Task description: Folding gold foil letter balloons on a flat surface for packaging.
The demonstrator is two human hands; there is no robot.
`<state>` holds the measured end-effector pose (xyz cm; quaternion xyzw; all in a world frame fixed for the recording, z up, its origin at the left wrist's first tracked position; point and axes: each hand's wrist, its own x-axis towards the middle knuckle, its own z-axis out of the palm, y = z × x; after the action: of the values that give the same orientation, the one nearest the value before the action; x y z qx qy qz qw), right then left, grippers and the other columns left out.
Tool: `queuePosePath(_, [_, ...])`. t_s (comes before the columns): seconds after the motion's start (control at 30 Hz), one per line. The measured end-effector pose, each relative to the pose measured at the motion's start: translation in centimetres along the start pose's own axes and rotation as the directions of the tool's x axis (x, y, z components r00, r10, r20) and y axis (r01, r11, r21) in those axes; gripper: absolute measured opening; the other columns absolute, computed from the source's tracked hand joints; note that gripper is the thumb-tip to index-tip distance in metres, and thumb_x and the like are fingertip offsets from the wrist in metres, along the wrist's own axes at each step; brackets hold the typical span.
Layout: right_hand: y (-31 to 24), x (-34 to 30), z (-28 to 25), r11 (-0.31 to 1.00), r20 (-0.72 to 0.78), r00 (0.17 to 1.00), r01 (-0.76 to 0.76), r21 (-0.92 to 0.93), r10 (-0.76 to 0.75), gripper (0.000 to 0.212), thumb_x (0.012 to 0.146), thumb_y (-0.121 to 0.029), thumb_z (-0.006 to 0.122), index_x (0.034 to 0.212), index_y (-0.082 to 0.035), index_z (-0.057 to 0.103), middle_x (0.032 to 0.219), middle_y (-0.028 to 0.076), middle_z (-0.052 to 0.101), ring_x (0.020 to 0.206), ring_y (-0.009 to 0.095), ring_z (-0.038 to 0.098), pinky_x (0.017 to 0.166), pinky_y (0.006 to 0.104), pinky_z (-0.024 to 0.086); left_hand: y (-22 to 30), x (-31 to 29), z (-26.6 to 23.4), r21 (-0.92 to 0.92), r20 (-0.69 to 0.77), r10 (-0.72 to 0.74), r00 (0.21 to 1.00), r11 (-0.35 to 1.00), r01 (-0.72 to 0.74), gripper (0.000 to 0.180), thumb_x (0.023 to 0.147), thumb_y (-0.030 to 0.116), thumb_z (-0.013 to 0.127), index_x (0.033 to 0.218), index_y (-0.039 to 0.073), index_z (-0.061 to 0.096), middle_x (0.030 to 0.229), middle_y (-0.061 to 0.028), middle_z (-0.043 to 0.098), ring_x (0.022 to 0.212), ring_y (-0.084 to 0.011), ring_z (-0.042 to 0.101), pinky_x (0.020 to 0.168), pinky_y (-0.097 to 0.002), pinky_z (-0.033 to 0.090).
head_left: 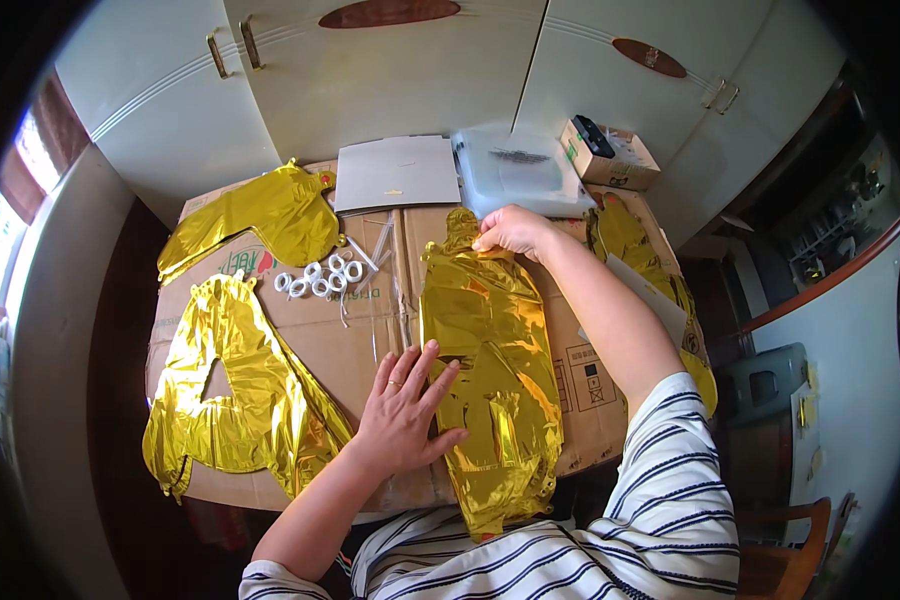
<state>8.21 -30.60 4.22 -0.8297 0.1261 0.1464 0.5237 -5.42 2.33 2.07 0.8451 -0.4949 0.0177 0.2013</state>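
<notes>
A flat, uninflated gold foil balloon (495,350) lies lengthwise before me, its near end reaching the table edge by my striped shirt. At its far end, my right hand (515,232) is closed in a pinch on the foil by the narrow top part. My left hand (407,405) rests with fingers spread, its fingertips on the balloon's left edge and the palm over the cardboard. Another gold foil balloon (235,400), with a hole in its middle, lies to the left. Behind it is a bent gold balloon (260,220).
Several white ribbon rolls (320,278) and thin white straws (372,250) lie on the cardboard (355,335). A grey flat box (398,175), a clear plastic case (520,170) and a small carton (615,160) holding a black object stand at the back. More gold foil (630,235) lies at right, partly under a white sheet (650,300).
</notes>
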Motion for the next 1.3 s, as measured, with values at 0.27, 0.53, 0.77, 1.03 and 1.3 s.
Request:
queuePosePath(0.27, [0.3, 1.0, 0.1, 0.999, 0.007, 0.999, -0.043, -0.034, 0.043, 0.015, 0.074, -0.005, 0.08, 0.087, -0.002, 0.073, 0.078, 0.006, 0.07, 0.073, 0.014, 0.063, 0.07, 0.0292, 0.049, -0.5, 0.6, 0.0, 0.055, 0.014, -0.006, 1.0, 0.998, 0.005, 0.079, 0.089, 0.052, 0.065, 0.151, 0.008, 0.044, 0.158, -0.0234, 0.036, 0.143, -0.0425, 0.036, 0.12, -0.0563, 0.024])
queuePosePath(0.53, [0.6, 1.4, 0.5, 0.998, 0.007, 0.998, -0.059, 0.018, 0.058, 0.011, 0.075, -0.003, 0.079, 0.083, -0.002, 0.071, 0.076, 0.007, 0.07, 0.068, 0.015, 0.065, 0.065, 0.0301, 0.051, -0.7, 1.9, -1.1, -0.009, -0.036, -0.014, 0.999, 1.0, 0.013, 0.07, 0.089, 0.043, 0.068, 0.146, 0.007, 0.049, 0.153, -0.0217, 0.042, 0.14, -0.0408, 0.04, 0.117, -0.054, 0.031])
queuePosePath(0.77, [0.6, 1.5, 0.6, 0.998, 0.012, 0.998, -0.06, 0.02, 0.059, 0.012, 0.076, -0.002, 0.078, 0.086, -0.001, 0.072, 0.079, 0.008, 0.072, 0.07, 0.016, 0.066, 0.068, 0.0304, 0.053, -1.6, 2.2, 0.8, 0.041, -0.084, 0.055, 0.995, 0.998, -0.051, 0.06, 0.091, 0.037, 0.068, 0.139, 0.005, 0.054, 0.146, -0.0178, 0.049, 0.139, -0.0362, 0.044, 0.117, -0.0549, 0.033])
queuePosePath(1.03, [0.6, 1.5, 0.7, 0.998, 0.023, 0.998, -0.062, -0.009, 0.062, 0.012, 0.076, -0.002, 0.077, 0.086, -0.001, 0.072, 0.079, 0.008, 0.072, 0.069, 0.016, 0.067, 0.067, 0.0315, 0.054, -1.7, 2.2, 1.1, 0.008, -0.093, 0.037, 0.995, 0.999, -0.036, 0.058, 0.093, 0.038, 0.066, 0.14, 0.005, 0.054, 0.146, -0.0181, 0.05, 0.142, -0.0367, 0.042, 0.118, -0.0556, 0.031])
queuePosePath(1.3, [0.7, 1.4, 0.6, 0.999, 0.009, 1.0, -0.025, -0.041, 0.025, 0.008, 0.076, -0.004, 0.078, 0.08, -0.003, 0.071, 0.075, 0.006, 0.069, 0.065, 0.014, 0.063, 0.062, 0.0313, 0.05, -1.8, 2.1, 1.3, 0.014, -0.077, 0.022, 0.997, 1.0, -0.021, 0.06, 0.093, 0.039, 0.065, 0.142, 0.005, 0.054, 0.148, -0.0191, 0.049, 0.143, -0.0371, 0.042, 0.119, -0.0558, 0.029])
